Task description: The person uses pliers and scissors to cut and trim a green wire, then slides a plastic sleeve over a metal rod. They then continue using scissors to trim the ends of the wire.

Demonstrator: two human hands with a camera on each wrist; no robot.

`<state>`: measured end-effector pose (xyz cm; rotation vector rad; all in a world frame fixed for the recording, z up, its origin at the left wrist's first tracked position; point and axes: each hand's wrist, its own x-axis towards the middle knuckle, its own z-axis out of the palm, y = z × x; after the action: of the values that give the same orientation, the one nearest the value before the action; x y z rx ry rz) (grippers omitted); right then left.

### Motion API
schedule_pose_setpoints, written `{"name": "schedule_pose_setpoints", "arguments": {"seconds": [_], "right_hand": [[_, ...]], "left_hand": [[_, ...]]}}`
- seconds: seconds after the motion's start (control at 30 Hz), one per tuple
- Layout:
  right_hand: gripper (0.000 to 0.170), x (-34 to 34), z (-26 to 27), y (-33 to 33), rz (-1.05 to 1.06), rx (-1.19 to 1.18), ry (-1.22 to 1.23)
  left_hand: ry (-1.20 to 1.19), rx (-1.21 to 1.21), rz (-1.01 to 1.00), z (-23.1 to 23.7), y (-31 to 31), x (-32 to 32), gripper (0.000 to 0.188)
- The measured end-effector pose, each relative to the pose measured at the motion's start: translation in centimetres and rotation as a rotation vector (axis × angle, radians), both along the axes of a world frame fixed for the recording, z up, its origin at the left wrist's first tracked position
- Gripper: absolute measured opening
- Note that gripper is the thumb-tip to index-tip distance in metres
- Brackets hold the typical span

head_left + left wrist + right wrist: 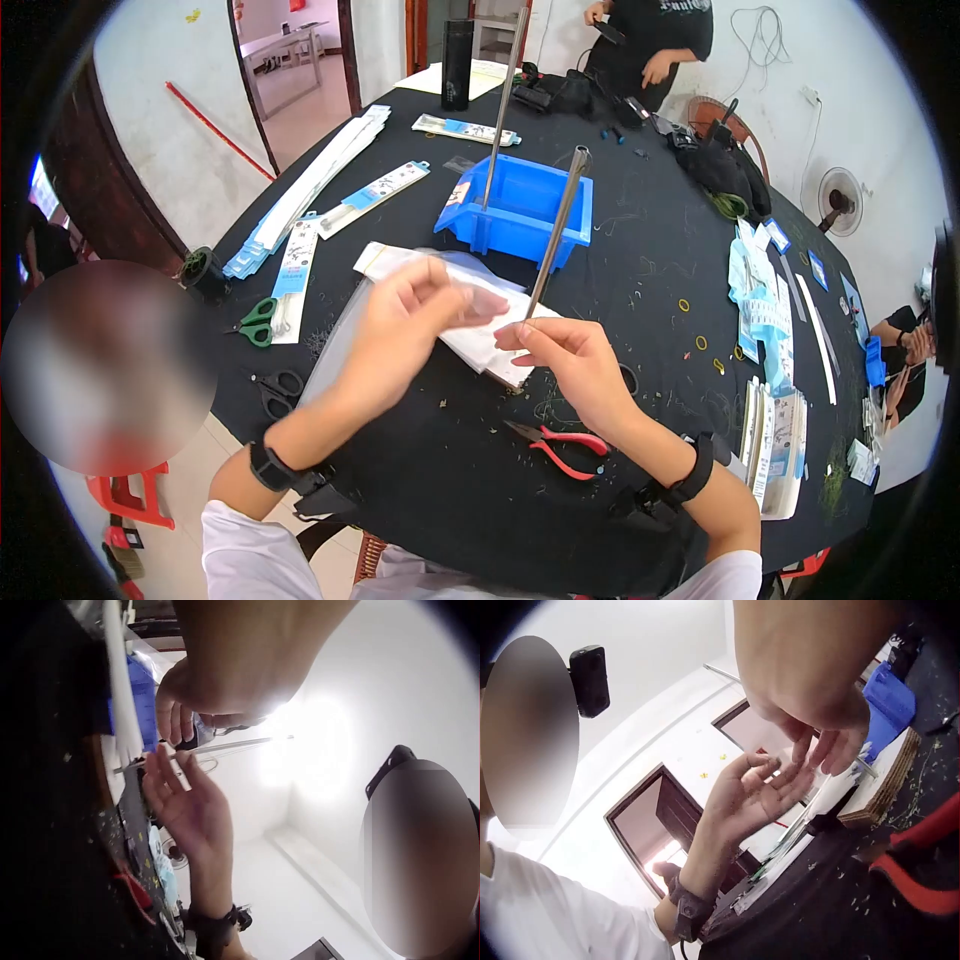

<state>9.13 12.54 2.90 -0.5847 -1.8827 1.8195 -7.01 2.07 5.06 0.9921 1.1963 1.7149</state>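
Note:
Over the white board (465, 350), my two hands meet fingertip to fingertip. My left hand (400, 310) has its palm turned in and its fingers extended, the tips blurred; the right wrist view shows its thumb apart from the fingers. Thumb and forefinger of my right hand (575, 365) come close together beside a slanting metal rod (560, 225), whose lower end is near the board. I cannot tell whether the right fingers hold something thin. Clear plastic (475, 268) lies on the board behind the left fingers. Layered brown edges show on the board (885, 787).
A blue bin (520, 215) stands behind the board, with another thin rod (505, 105) rising from it. Red-handled pliers (565, 445) lie nearest the right forearm. Green scissors (255, 322), black scissors (277, 388) and several packets (375, 195) are leftward; more packaging (770, 440) lies right.

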Motion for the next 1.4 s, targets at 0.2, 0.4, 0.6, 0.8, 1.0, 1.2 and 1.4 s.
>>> {"name": "schedule_pose_setpoints", "arguments": {"seconds": [0.2, 0.4, 0.6, 0.8, 1.0, 1.2, 1.4], "right_hand": [[0.028, 0.2, 0.1, 0.6, 0.053, -0.009, -0.03], [0.027, 0.1, -0.3, 1.0, 0.068, 0.029, -0.01], [0.027, 0.2, -0.2, 1.1, 0.065, 0.056, -0.024], [0.027, 0.1, 0.0, 1.1, 0.069, 0.059, -0.047], [0.028, 0.0, 0.0, 1.2, 0.063, 0.075, -0.05], [0.028, 0.0, -0.1, 1.4, 0.064, 0.092, -0.063], [0.027, 0.0, -0.7, 1.5, 0.042, 0.096, -0.016]], "left_hand": [[-0.124, 0.175, -0.133, 7.0, 1.8, -0.6, 0.02], [0.075, 0.372, -0.128, 9.3, 3.8, -1.6, 0.026], [0.179, 0.307, 0.05, 9.1, 4.6, -0.6, 0.022], [0.12, 0.186, 0.02, 8.7, 5.1, -0.7, 0.022], [0.122, 0.191, 0.007, 8.9, 5.2, -0.5, 0.024], [0.162, 0.185, -0.04, 9.0, 5.2, -0.5, 0.029], [0.136, 0.201, -0.08, 8.9, 5.1, -1.2, 0.03]]}}
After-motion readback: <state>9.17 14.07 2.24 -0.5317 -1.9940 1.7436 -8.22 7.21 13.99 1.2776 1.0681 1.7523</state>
